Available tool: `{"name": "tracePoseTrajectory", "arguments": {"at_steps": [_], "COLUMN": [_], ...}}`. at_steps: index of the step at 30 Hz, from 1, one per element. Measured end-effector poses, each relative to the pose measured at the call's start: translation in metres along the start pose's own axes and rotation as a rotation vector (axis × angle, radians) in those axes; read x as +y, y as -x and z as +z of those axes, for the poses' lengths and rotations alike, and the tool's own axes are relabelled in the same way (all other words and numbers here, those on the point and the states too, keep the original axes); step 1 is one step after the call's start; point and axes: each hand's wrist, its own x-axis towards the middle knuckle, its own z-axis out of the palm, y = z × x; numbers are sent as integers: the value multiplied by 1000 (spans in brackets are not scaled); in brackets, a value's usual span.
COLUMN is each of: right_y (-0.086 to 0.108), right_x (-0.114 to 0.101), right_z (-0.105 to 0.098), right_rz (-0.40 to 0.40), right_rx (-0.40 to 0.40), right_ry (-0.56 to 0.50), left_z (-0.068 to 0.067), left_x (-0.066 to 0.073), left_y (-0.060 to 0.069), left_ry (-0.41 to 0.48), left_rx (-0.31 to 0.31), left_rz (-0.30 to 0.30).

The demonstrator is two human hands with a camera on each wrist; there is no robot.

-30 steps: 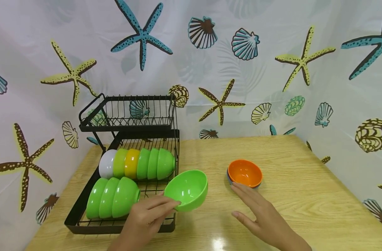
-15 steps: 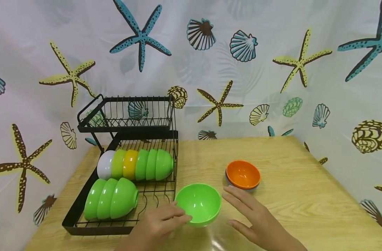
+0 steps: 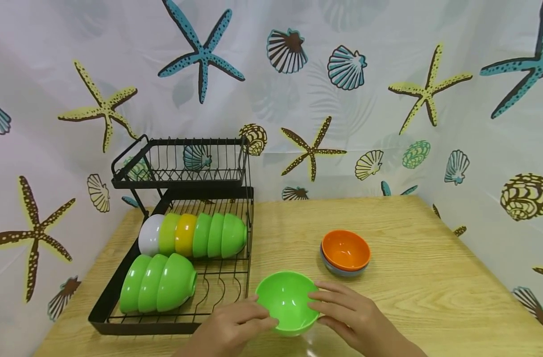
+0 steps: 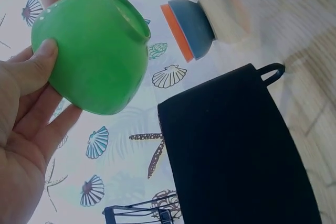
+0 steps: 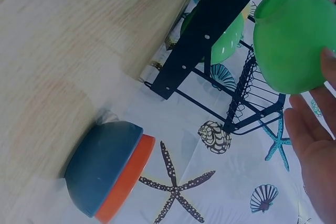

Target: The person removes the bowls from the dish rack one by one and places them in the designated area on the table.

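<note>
A bright green bowl [image 3: 287,302] is held above the table at the front, its inside facing up in the head view. My left hand [image 3: 235,325] grips its left rim; in the left wrist view the thumb [image 4: 44,56] presses on its outer wall. My right hand [image 3: 351,315] pinches the opposite rim, fingers over the edge and thumb lower down. The right wrist view has the same green bowl [image 5: 296,40] beside the right fingers. Beyond the right hand, an orange bowl [image 3: 346,249] sits nested in a blue bowl [image 3: 342,271] on the table.
To the left stands a black two-tier dish rack [image 3: 139,327]. Its lower tier holds a back row with a white bowl [image 3: 150,237], a yellow bowl [image 3: 185,236] and several green ones, and a front row of green bowls [image 3: 175,282]. A patterned curtain [image 3: 271,99] hangs behind the wooden table [image 3: 414,248].
The green bowl has moved right and down, away from the rack, and tipped more level. My right hand has come in from the right and taken hold of its rim.
</note>
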Motion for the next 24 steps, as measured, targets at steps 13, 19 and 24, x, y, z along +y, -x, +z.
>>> {"name": "tracePoseTrajectory", "arguments": {"at_steps": [13, 19, 24], "right_y": [-6, -7, -7], "right_x": [-3, -4, -3], "right_z": [1, 1, 0], "right_rz": [-55, -76, -84], "right_rx": [72, 82, 71], "right_ry": [-55, -36, -31], "left_z": [0, -1, -2], "left_x": [4, 5, 5], "left_y": [0, 0, -1], "left_ry": [-8, 8, 9], "left_rx": [-58, -69, -62], "left_rz": [-38, -48, -43]}}
